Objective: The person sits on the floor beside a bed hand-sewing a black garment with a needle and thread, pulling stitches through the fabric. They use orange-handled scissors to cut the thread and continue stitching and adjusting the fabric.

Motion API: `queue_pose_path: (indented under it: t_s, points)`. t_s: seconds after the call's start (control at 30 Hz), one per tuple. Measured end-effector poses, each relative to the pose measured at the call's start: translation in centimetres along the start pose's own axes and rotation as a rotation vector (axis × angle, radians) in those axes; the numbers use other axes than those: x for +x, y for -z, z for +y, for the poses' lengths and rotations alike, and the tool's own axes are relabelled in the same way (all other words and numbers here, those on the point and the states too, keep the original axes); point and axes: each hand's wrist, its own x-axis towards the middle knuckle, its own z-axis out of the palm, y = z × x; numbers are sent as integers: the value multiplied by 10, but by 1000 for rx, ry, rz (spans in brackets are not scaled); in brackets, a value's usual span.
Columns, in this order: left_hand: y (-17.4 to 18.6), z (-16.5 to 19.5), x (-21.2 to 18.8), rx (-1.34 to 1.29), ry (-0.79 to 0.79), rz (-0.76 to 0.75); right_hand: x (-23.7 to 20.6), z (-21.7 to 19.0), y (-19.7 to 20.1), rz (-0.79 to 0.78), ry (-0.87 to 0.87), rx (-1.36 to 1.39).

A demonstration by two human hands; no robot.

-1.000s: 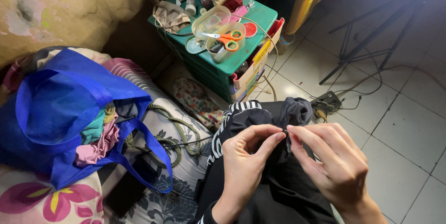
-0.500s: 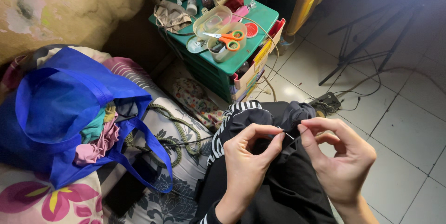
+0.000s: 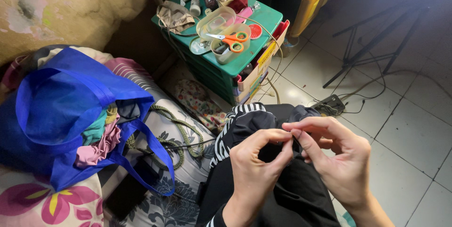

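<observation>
A black garment with a black-and-white striped part [image 3: 245,119] lies bunched over my lap. My left hand [image 3: 256,170] pinches a fold of the dark cloth between thumb and fingers. My right hand [image 3: 336,159] meets it from the right, fingertips pressed together at the same spot on the cloth; a needle between them cannot be made out now. Both hands touch at the fingertips.
A blue bag [image 3: 66,114] stuffed with cloth sits on the flowered bedding at left, a green cord [image 3: 181,137] beside it. A green drawer unit [image 3: 235,67] ahead carries orange-handled scissors [image 3: 233,41], containers and small items. A power strip [image 3: 329,105] and a tripod [image 3: 372,43] are on the tiled floor.
My right hand, drawn slightly away to the right half a second ago, has come back so its fingertips meet the left hand's on the black cloth.
</observation>
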Motion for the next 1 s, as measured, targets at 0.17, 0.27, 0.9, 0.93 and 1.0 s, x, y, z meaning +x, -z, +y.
queue_pose_path:
  t_s: [0.17, 0.27, 0.9, 0.93, 1.0]
  points:
    - [2, -2, -1, 49, -125, -27, 5, -7, 3, -18, -17, -74]
    - [5, -3, -1, 102, -218, -65, 9, -8, 9, -71, -52, -96]
    - [9, -9, 1, -2, -125, -175, 64, -32, 39, -349, -176, -318]
    - [8, -9, 1, -14, -113, -174, 67, -33, 42, -362, -154, -311]
    - [8, -9, 1, -37, -92, -178, 74, -35, 45, -408, -81, -251]
